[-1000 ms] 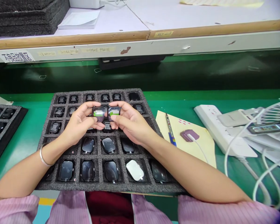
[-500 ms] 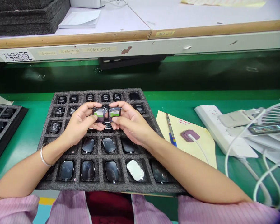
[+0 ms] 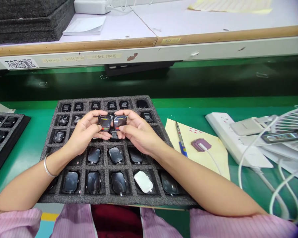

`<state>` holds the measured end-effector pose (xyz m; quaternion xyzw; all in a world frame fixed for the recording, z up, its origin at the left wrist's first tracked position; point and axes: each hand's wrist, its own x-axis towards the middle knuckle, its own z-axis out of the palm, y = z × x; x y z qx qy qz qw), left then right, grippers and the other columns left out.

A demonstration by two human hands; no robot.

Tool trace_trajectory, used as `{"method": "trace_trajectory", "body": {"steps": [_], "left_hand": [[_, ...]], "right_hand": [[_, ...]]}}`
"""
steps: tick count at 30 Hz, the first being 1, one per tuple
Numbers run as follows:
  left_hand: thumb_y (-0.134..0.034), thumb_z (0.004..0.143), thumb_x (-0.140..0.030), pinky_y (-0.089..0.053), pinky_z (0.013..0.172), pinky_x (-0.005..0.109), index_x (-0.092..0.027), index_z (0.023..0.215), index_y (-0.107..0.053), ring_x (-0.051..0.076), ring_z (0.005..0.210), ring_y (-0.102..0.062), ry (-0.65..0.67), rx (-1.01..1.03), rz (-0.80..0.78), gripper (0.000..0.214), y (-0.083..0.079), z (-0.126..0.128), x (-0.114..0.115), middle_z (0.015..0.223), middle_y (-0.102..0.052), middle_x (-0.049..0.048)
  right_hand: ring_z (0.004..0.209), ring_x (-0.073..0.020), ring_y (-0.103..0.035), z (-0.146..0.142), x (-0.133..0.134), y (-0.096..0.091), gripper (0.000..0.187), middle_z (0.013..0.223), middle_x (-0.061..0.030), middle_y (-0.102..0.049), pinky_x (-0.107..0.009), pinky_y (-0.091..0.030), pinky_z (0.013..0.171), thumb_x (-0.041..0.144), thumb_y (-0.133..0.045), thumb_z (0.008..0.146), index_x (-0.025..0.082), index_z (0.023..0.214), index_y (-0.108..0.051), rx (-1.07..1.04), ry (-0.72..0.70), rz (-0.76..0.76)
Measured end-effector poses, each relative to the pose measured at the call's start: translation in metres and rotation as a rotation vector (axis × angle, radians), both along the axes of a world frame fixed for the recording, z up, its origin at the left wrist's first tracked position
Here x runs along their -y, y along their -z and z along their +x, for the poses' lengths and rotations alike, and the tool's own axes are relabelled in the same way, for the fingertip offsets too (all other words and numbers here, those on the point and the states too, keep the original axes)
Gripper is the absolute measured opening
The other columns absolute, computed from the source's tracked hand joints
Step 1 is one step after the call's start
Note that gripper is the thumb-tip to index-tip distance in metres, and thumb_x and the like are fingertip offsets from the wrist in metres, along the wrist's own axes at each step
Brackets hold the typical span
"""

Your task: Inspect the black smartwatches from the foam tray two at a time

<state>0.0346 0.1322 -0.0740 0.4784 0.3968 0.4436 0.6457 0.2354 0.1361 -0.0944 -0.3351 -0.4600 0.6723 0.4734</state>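
Note:
My left hand (image 3: 90, 127) grips a smartwatch body without a strap (image 3: 104, 123), thumb on its lower left corner. In my right hand (image 3: 134, 129) is a second strapless smartwatch (image 3: 120, 122), pinched between thumb and fingers. Both screens face me, lit with small coloured bars, and the two watches are side by side just apart. Beneath them lies a dark foam tray (image 3: 103, 167) with square pockets. Dark watch bodies such as this one (image 3: 119, 182) fill many pockets, and one pale piece (image 3: 143, 181) lies near the front. My hands hide some middle pockets.
On the right, a yellow sheet (image 3: 213, 158) carries a blue-tipped pen-like tool (image 3: 181, 140) and a purple charger (image 3: 201, 144) with a white cable. Beyond it stands a white power strip (image 3: 234, 142). Another foam tray (image 3: 15, 138) is at left. A shelf edge (image 3: 89, 59) crosses the back.
The two watch screens have switched from showing a green band to dark displays with small red and yellow bars. Both hands keep their hold; the view has tilted slightly.

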Motion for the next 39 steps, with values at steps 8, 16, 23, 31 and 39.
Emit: {"method": "trace_trajectory", "body": {"steps": [8, 16, 23, 31, 39], "left_hand": [[-0.072, 0.076, -0.02, -0.069, 0.076, 0.031, -0.017, 0.136, -0.06, 0.017, 0.074, -0.08, -0.025, 0.053, 0.022, 0.061, 0.0, -0.004, -0.005, 0.105, -0.079, 0.0031], [-0.075, 0.076, -0.02, -0.068, 0.077, 0.03, -0.017, 0.149, -0.054, 0.017, 0.077, -0.08, -0.021, 0.031, 0.045, 0.076, 0.001, -0.005, -0.007, 0.107, -0.079, 0.0041], [-0.074, 0.078, -0.021, -0.069, 0.08, 0.033, -0.018, 0.147, -0.057, 0.018, 0.078, -0.079, -0.017, -0.025, 0.123, 0.071, 0.003, -0.008, -0.009, 0.107, -0.078, 0.0046], [-0.075, 0.07, -0.022, -0.069, 0.077, 0.031, -0.016, 0.141, -0.059, 0.017, 0.074, -0.079, -0.062, -0.024, 0.145, 0.073, 0.007, -0.004, -0.013, 0.101, -0.078, 0.0025], [-0.07, 0.065, -0.02, -0.068, 0.075, 0.03, -0.016, 0.132, -0.061, 0.014, 0.069, -0.076, -0.127, -0.02, 0.168, 0.068, 0.016, 0.0, -0.019, 0.097, -0.075, 0.0012]], "right_hand": [[0.07, -0.0146, -0.07, 0.003, -0.003, 0.002, 0.052, 0.1, 0.0014, -0.074, -0.031, -0.056, 0.069, 0.017, -0.073, 0.073, 0.026, 0.122, -0.058, -0.091, -0.026, 0.019], [0.074, -0.0151, -0.073, 0.004, -0.009, 0.01, 0.054, 0.105, -0.0005, -0.076, -0.031, -0.059, 0.071, 0.018, -0.074, 0.074, 0.025, 0.125, -0.057, -0.093, -0.011, 0.049], [0.079, -0.017, -0.072, 0.002, -0.011, 0.015, 0.052, 0.102, -0.0009, -0.073, -0.034, -0.06, 0.075, 0.022, -0.072, 0.081, 0.025, 0.13, -0.056, -0.022, -0.04, 0.186], [0.072, -0.0155, -0.071, 0.0, -0.015, 0.026, 0.049, 0.1, -0.0003, -0.073, -0.032, -0.059, 0.07, 0.023, -0.075, 0.078, 0.023, 0.124, -0.058, -0.053, -0.027, 0.248], [0.068, -0.0163, -0.07, 0.001, -0.024, 0.032, 0.048, 0.095, -0.0008, -0.074, -0.032, -0.058, 0.068, 0.032, -0.074, 0.075, 0.022, 0.12, -0.061, -0.015, 0.047, 0.295]]}}
